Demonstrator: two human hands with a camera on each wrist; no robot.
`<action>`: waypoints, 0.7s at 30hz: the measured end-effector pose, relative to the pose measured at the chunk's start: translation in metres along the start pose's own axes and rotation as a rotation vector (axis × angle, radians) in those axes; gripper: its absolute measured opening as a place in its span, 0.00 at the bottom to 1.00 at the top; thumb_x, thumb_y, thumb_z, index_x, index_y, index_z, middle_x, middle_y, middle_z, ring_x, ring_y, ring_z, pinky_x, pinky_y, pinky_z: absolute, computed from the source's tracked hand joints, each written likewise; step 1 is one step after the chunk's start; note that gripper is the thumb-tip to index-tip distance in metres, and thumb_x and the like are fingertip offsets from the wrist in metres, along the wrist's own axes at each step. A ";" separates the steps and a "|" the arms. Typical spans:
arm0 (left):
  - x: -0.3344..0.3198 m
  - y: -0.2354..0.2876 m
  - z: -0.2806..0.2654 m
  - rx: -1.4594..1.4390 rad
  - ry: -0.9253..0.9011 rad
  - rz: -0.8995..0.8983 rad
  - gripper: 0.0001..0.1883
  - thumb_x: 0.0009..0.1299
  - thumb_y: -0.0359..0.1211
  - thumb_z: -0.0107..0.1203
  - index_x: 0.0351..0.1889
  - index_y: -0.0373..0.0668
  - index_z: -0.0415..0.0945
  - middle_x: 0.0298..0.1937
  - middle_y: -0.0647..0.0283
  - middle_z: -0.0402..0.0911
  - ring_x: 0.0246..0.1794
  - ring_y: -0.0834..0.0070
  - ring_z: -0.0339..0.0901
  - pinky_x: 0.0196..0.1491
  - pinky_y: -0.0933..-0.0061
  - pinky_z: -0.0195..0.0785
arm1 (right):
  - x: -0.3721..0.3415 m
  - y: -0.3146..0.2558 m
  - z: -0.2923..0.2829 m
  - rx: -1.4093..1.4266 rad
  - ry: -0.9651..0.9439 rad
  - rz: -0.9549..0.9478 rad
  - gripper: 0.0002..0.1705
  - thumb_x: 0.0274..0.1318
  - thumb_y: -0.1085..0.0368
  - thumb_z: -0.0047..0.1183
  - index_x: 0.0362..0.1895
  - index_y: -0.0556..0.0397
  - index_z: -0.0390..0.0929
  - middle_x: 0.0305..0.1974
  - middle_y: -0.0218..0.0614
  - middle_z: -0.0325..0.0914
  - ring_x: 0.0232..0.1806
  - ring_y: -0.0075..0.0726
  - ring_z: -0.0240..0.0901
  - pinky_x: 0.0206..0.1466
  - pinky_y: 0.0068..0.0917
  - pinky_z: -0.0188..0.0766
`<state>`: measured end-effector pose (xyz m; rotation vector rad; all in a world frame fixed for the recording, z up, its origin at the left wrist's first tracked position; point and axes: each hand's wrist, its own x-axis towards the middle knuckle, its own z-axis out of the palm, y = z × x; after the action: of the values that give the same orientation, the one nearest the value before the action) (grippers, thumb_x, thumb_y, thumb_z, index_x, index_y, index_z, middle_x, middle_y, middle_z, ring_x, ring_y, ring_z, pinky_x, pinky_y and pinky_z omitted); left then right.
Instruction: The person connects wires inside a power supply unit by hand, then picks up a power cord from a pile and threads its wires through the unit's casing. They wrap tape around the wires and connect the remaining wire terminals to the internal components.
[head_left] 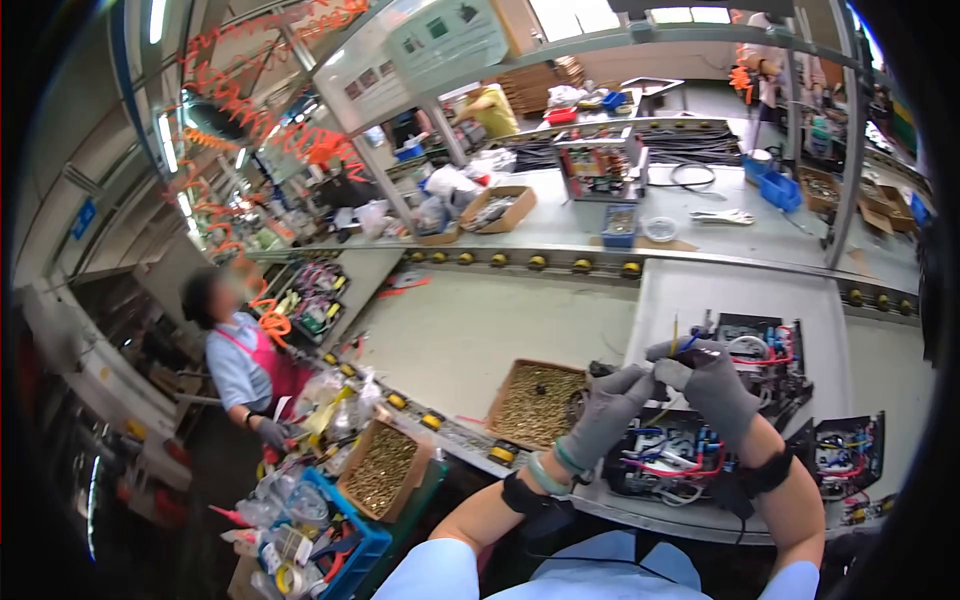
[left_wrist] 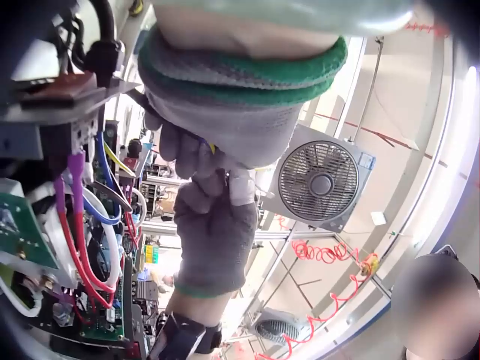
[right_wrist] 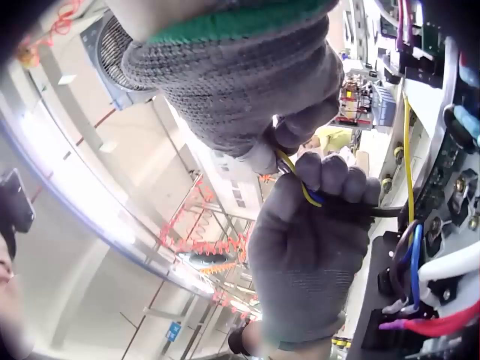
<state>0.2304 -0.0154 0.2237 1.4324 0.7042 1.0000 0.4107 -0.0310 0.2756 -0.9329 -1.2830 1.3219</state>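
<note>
Both hands wear grey knit gloves and meet above an open black electronic unit (head_left: 660, 460) with red, white and blue wiring. My left hand (head_left: 605, 408) grips a black cable (right_wrist: 386, 212), its fingers curled around it. Yellow and blue wires (right_wrist: 308, 194) come out of the cable between the two hands. My right hand (head_left: 722, 395) pinches these wires near their ends, thumb against the fingers; the tips are hidden by the glove. A second open unit (head_left: 760, 340) lies just beyond the hands, and a third (head_left: 850, 455) is to the right.
A cardboard box of small brass-coloured parts (head_left: 535, 405) stands left of the hands, with another parts box (head_left: 385, 465) nearer. A blue crate (head_left: 350, 550) holds bags and tools. Rollers (head_left: 430, 421) edge the line. A person in a pink apron (head_left: 285, 370) is at the left.
</note>
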 end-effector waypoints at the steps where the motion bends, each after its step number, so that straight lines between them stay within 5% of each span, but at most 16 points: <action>1: -0.006 0.001 -0.001 0.008 -0.007 -0.071 0.14 0.80 0.35 0.51 0.53 0.35 0.80 0.45 0.70 0.82 0.47 0.87 0.75 0.51 0.81 0.69 | -0.002 -0.002 0.002 -0.058 -0.002 0.033 0.11 0.61 0.70 0.62 0.47 0.61 0.83 0.38 0.34 0.84 0.37 0.24 0.78 0.43 0.23 0.78; 4: -0.016 0.015 0.014 -0.067 0.001 -0.074 0.14 0.80 0.34 0.50 0.55 0.35 0.78 0.45 0.70 0.82 0.47 0.88 0.74 0.52 0.81 0.69 | -0.003 0.001 0.000 -0.008 -0.071 0.154 0.11 0.60 0.69 0.63 0.46 0.61 0.83 0.37 0.35 0.84 0.37 0.24 0.79 0.45 0.24 0.79; 7: -0.019 0.016 0.022 -0.163 0.109 -0.122 0.09 0.79 0.32 0.51 0.43 0.36 0.79 0.35 0.74 0.79 0.36 0.89 0.71 0.40 0.82 0.67 | -0.007 -0.003 -0.002 0.054 -0.044 0.232 0.10 0.58 0.69 0.64 0.43 0.61 0.84 0.35 0.35 0.85 0.35 0.24 0.80 0.38 0.24 0.80; 9: -0.016 0.000 0.017 -0.069 0.024 -0.004 0.09 0.78 0.32 0.51 0.43 0.35 0.78 0.35 0.73 0.79 0.37 0.89 0.73 0.41 0.82 0.69 | -0.007 0.010 -0.003 -0.070 0.077 0.021 0.08 0.59 0.67 0.63 0.39 0.60 0.84 0.31 0.31 0.82 0.30 0.20 0.77 0.29 0.19 0.74; 11: -0.018 -0.004 0.017 -0.059 0.058 -0.040 0.10 0.78 0.32 0.51 0.41 0.35 0.78 0.35 0.69 0.81 0.37 0.87 0.75 0.43 0.81 0.71 | -0.006 -0.019 -0.012 -0.067 0.309 0.115 0.08 0.61 0.65 0.61 0.36 0.58 0.84 0.26 0.27 0.78 0.24 0.15 0.70 0.23 0.15 0.64; 13: -0.017 -0.001 0.013 -0.041 -0.040 -0.119 0.12 0.81 0.34 0.47 0.50 0.36 0.76 0.46 0.67 0.81 0.49 0.84 0.77 0.57 0.79 0.71 | -0.004 -0.019 -0.019 -0.066 0.302 0.022 0.09 0.63 0.63 0.59 0.38 0.56 0.84 0.24 0.24 0.74 0.20 0.12 0.62 0.21 0.15 0.57; 16: -0.018 0.005 0.013 -0.038 0.002 -0.214 0.11 0.80 0.34 0.47 0.49 0.36 0.76 0.45 0.67 0.81 0.49 0.84 0.77 0.57 0.78 0.71 | -0.009 -0.022 -0.018 0.142 0.192 0.128 0.12 0.62 0.63 0.59 0.45 0.56 0.82 0.25 0.22 0.71 0.19 0.13 0.60 0.21 0.14 0.56; 19: -0.019 -0.005 0.010 0.000 -0.030 -0.184 0.11 0.79 0.33 0.47 0.49 0.36 0.76 0.44 0.69 0.80 0.47 0.84 0.76 0.55 0.79 0.71 | -0.018 -0.006 0.007 0.018 -0.071 0.187 0.10 0.64 0.69 0.57 0.47 0.59 0.83 0.35 0.31 0.82 0.32 0.18 0.76 0.33 0.16 0.74; 21: -0.022 0.008 0.014 -0.061 -0.027 -0.134 0.11 0.79 0.33 0.47 0.49 0.36 0.76 0.43 0.70 0.80 0.46 0.86 0.75 0.53 0.79 0.71 | -0.018 0.008 0.003 0.008 -0.068 0.143 0.09 0.64 0.72 0.56 0.46 0.61 0.83 0.40 0.37 0.84 0.39 0.24 0.81 0.41 0.19 0.80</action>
<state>0.2320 -0.0420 0.2287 1.3259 0.7337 0.8890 0.4094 -0.0481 0.2658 -0.9966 -1.2815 1.4795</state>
